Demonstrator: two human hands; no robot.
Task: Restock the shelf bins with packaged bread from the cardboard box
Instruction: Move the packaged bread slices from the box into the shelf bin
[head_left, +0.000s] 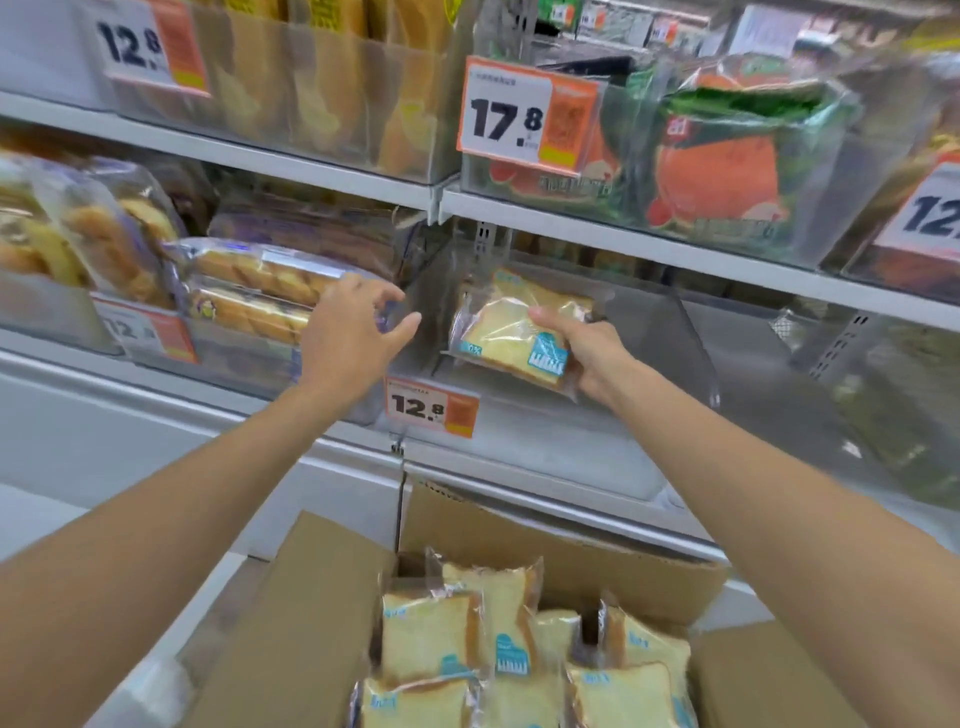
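The right hand (589, 358) grips 1 packet of sliced bread (514, 332), thumb on top and fingers wrapped beneath its lower right corner, and holds it tilted inside the clear shelf bin (675, 332) on the middle shelf. The packet is clear plastic with pale blue printing, and it sits above the bin's floor, near the left wall; whether its lower edge touches the floor I cannot tell. The left hand (353, 338) holds nothing: its fingers are spread wide and loosely curled, reaching toward the left wall of that bin, just beside the stacked packets of braided rolls (254, 296) in the neighbouring bin. A price tag reading 12.8 (431, 406) hangs on the shelf edge below the bin, between the 2 forearms. Below, at the bottom of the view, the cardboard box (561, 561) stands open with its flaps out, and more bread packets of the same kind (467, 639) stand upright and crowded inside it; at least 6 are in sight. On the upper shelf a tag reading 17.8 (527, 117) is fixed to a bin of green and orange packets (727, 171), and another tag reading 12.8 (150, 47) fronts a bin of long yellow loaves (322, 88) at the upper left.
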